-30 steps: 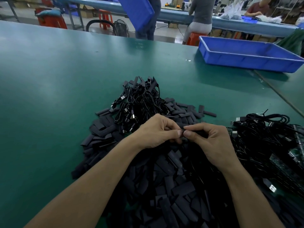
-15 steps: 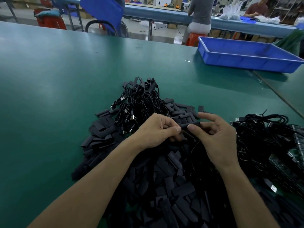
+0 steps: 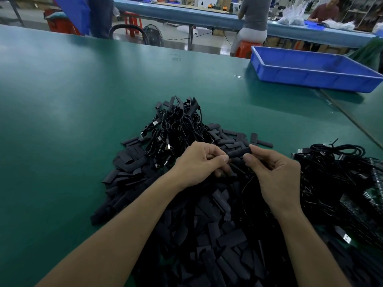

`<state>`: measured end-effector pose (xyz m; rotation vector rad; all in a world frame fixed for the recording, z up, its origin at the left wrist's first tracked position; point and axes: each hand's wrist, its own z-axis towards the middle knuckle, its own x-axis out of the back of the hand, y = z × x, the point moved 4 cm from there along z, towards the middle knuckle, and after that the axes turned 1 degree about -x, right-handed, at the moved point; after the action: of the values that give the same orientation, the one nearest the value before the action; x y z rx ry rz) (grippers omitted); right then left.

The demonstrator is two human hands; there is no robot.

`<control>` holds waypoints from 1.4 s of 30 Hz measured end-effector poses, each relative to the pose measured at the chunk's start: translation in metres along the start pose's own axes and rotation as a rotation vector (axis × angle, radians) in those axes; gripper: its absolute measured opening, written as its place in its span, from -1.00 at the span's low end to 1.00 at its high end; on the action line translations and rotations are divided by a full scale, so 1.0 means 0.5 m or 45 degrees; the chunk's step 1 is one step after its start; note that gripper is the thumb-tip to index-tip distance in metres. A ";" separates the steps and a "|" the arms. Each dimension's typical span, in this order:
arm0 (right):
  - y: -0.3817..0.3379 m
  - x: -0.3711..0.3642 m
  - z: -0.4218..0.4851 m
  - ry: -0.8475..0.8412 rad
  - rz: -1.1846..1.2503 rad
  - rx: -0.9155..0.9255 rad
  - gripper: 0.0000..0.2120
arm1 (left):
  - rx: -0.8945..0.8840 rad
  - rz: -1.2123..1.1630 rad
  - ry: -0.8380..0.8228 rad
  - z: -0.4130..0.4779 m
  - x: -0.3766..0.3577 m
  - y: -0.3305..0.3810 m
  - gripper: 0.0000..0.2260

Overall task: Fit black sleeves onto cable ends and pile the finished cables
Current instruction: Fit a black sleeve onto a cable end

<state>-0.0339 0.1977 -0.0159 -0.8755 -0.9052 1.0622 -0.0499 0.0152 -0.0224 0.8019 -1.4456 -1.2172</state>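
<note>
A short black sleeve [image 3: 240,152] is held between both hands above a big heap of loose black sleeves [image 3: 207,230]. My left hand [image 3: 199,163] pinches its left end, where the cable end is hidden by the fingers. My right hand [image 3: 273,168] pinches the sleeve's right end between thumb and forefinger. A thin black cable [image 3: 245,184] hangs down from the hands. Behind them lies a pile of coiled black cables [image 3: 178,125] with sleeved ends. Another tangle of black cables [image 3: 335,175] with bare USB plugs lies to the right.
The green table [image 3: 72,112] stretches left and back. A blue plastic tray [image 3: 315,69] stands at the back right. Dark circuit boards [image 3: 371,201] lie at the right edge. People work at a long bench beyond the table.
The sleeve has risen a little and now shows fully between my two hands. My right hand's fingers have curled back in around its right end. A person with a blue panel has moved left behind the table.
</note>
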 end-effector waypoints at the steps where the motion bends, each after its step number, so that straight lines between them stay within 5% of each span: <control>1: 0.000 0.000 0.000 -0.004 0.010 -0.006 -0.69 | 0.007 0.026 -0.003 0.000 -0.001 -0.001 -0.87; 15: 0.005 -0.010 -0.001 -0.060 -0.021 -0.046 -0.72 | 0.024 0.311 -0.099 -0.001 -0.008 0.004 -0.81; 42: -0.019 -0.018 -0.009 -0.134 -0.189 0.061 -0.73 | -0.071 0.766 0.053 -0.002 -0.020 -0.003 -0.77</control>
<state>-0.0288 0.1859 -0.0106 -0.7063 -1.0130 1.0044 -0.0466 0.0240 -0.0268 0.3083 -1.4661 -0.7680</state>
